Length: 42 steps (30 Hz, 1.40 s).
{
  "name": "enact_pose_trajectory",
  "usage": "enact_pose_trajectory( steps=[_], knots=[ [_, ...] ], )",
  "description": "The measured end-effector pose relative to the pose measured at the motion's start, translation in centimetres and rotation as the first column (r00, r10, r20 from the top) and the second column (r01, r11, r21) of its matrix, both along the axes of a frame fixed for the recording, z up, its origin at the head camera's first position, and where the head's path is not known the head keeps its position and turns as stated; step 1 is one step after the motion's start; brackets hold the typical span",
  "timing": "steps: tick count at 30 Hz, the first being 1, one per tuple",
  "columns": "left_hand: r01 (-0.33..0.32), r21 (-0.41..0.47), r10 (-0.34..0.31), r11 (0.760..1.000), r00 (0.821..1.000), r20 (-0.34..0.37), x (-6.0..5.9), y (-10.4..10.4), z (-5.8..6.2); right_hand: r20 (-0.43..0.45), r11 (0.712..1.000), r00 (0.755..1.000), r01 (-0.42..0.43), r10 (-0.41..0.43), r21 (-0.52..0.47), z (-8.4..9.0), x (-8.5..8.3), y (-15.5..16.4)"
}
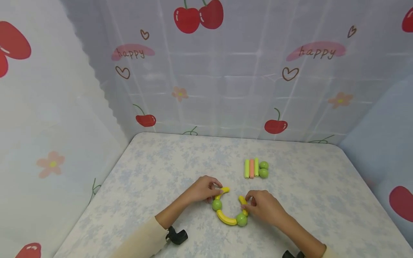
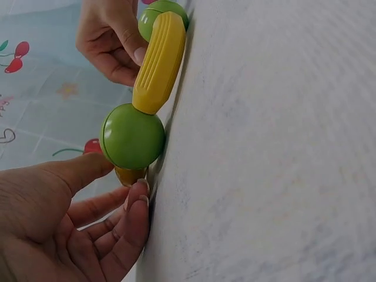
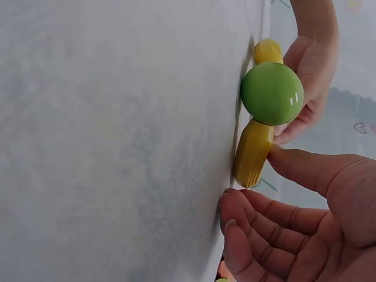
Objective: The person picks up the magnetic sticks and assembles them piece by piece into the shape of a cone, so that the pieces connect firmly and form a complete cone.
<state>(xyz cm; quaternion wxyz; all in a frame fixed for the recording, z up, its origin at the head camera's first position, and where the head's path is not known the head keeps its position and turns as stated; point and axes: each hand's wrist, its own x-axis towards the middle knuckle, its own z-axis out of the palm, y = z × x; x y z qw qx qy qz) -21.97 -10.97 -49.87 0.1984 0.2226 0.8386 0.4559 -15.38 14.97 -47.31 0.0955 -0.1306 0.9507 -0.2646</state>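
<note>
Chain of yellow curved sticks and green balls lies on the table (image 1: 155,168), low centre, bent into a U open toward 12 o'clock. Left hand (image 1: 202,190) pinches the left end stick (image 1: 223,191), fingers curled round it; left ball (image 1: 217,205) sits just at 6 o'clock of that stick, touching. Left wrist view: thumb (image 2: 76,170) and fingertips (image 2: 136,202) close on the stick end (image 2: 130,174) under the ball (image 2: 133,136). Bottom stick (image 1: 226,217) joins the left ball to the right ball (image 1: 241,219). Right hand (image 1: 265,207) pinches the right end stick (image 1: 243,202), at 12 o'clock of the right ball. Right wrist view: thumb (image 3: 299,167) presses the stick (image 3: 252,153), fingers curled beside it. Spare pile (image 1: 256,168) at 1 o'clock of the chain, well apart: three straight sticks side by side, two green balls touching them.
</note>
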Motion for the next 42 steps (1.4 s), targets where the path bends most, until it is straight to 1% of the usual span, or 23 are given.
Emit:
enact_pose_trajectory(
  steps=[4, 9, 14, 20, 24, 28, 32, 37, 40, 42],
  knots=[
    [-0.005, 0.005, 0.005, 1.000, 1.000, 0.012, 0.0, 0.1, -0.2, 0.018, 1.000, 1.000, 0.024, -0.024, 0.018, 0.0, -0.5, -0.4],
    [-0.002, -0.002, 0.002, 1.000, 1.000, 0.015, 0.5, 0.1, 0.0, 0.020, 1.000, 1.000, 0.005, -0.004, -0.014, 0.0, -1.2, -0.7],
    [0.010, -0.002, -0.010, 1.000, 1.000, -0.003, 1.2, -0.1, 0.1, 0.018, 0.999, 1.000, -0.010, 0.011, -0.041, -0.1, -1.7, -0.8],
    [-0.006, 0.009, 0.006, 1.000, 1.000, -0.004, 1.5, -0.4, -0.4, 0.023, 0.998, 0.999, -0.026, 0.027, -0.060, 0.0, -2.0, -1.0],
    [0.004, 0.021, -0.004, 1.000, 1.000, 0.000, 1.5, -0.6, -0.7, 0.029, 0.997, 0.999, -0.033, 0.035, -0.073, -0.1, -2.2, -0.9],
    [0.013, 0.033, -0.013, 0.999, 1.000, -0.015, 1.6, -0.6, -0.9, 0.031, 0.998, 0.999, -0.028, 0.029, -0.052, 0.4, -2.4, -0.5],
    [-0.002, 0.036, 0.003, 0.999, 1.000, -0.020, 1.6, -0.5, -1.2, -0.013, 0.998, 1.000, -0.024, 0.024, -0.052, 1.7, -3.2, 1.0],
    [-0.032, 0.050, 0.033, 0.998, 0.999, -0.016, 1.6, -0.4, -1.4, -0.132, 0.988, 0.991, -0.049, 0.030, -0.145, 3.8, -5.1, 4.0],
    [-0.047, 0.042, 0.047, 0.998, 0.999, -0.019, 1.6, -0.4, -1.5, -0.197, 0.983, 0.980, -0.048, 0.012, -0.175, 4.4, -6.0, 5.8],
    [-0.053, 0.026, 0.053, 0.998, 0.998, -0.026, 1.7, -0.3, -1.5, -0.233, 0.986, 0.972, -0.029, -0.011, -0.166, 4.4, -6.5, 6.8]
  ],
)
